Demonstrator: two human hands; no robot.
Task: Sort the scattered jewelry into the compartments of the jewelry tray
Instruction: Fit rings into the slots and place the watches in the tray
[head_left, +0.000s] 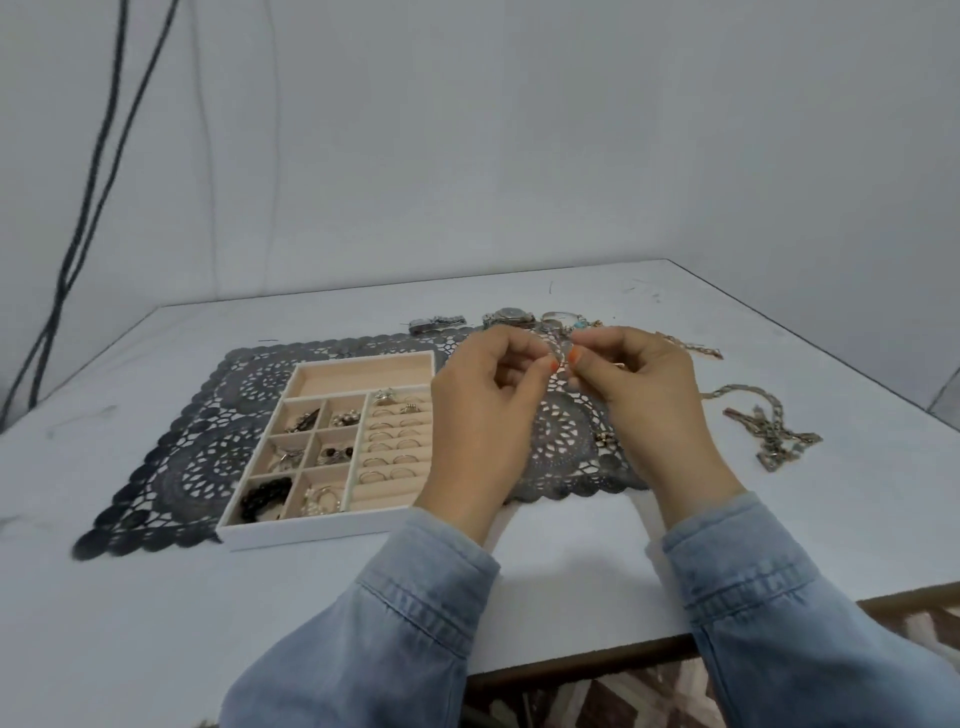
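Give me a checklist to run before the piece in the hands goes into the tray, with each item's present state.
1. Piece held securely: ok. The left hand and right hand pinch a small thin item together above the mat.
2. Kind of piece known: cannot tell, too small and blurred.
3. Free compartment: ok. The long top compartment of the tray looks empty.
4. Path to the tray clear: ok, nothing stands between the hands and the tray.
5. Ring rolls have room: cannot tell, the left hand covers their right part.
6. Work remaining: not ok. Watches and chains lie outside the tray.
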